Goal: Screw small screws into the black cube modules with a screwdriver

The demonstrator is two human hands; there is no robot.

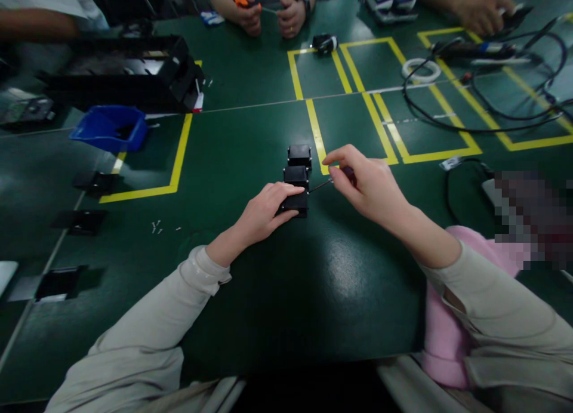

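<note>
Three small black box-shaped parts stand in a row on the green table. My left hand [271, 209] grips the nearest black part [302, 205], its fingers over the top and the thumb along the near side. Just beyond are the middle black part [295, 175] and the far black part [299, 154], with small shiny screw heads at their sides. My right hand [364, 180] is closed round the dark handle of a screwdriver [321, 185]. Its thin shaft points left, and the tip meets or nearly meets the right side of the nearest part.
Several loose screws [156, 227] lie to the left. A blue bin [111, 128] and a long black housing [134, 73] stand at the back left. Black cables [409, 105] and a white ring [421, 70] lie at the right. Across the table, a co-worker's hands [290, 18] hold an orange-handled tool.
</note>
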